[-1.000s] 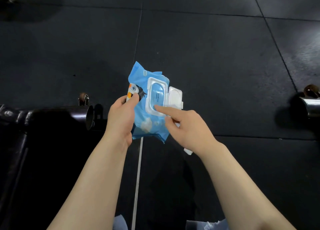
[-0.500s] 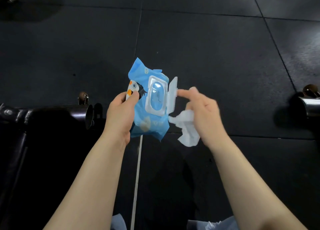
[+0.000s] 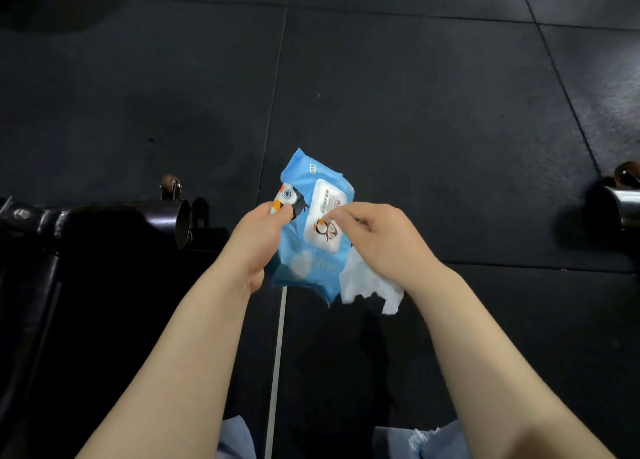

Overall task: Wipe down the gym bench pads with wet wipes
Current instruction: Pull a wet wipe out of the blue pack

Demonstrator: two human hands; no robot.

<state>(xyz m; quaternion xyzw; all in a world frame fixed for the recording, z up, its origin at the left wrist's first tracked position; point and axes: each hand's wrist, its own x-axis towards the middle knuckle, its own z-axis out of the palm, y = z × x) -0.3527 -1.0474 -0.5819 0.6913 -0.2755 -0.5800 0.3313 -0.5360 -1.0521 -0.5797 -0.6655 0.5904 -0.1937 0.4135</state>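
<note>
Above the dark floor (image 3: pixel 433 119), left hand (image 3: pixel 258 242) grips wipes pack (image 3: pixel 311 247); right hand (image 3: pixel 381 239) clutches wipe (image 3: pixel 367 282).

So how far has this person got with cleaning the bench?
Only the prep looks done. One wipe is out, held in the right hand, and the lid on the pack looks shut under that hand's fingertips. The left hand grips the pack. The wipe has not touched the bench, so all the wiping is left.

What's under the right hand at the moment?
A white wet wipe hangs below the right hand, beside the blue wipes pack. The hand covers the lid's right edge; how its fingers hold the wipe is hidden.
</note>
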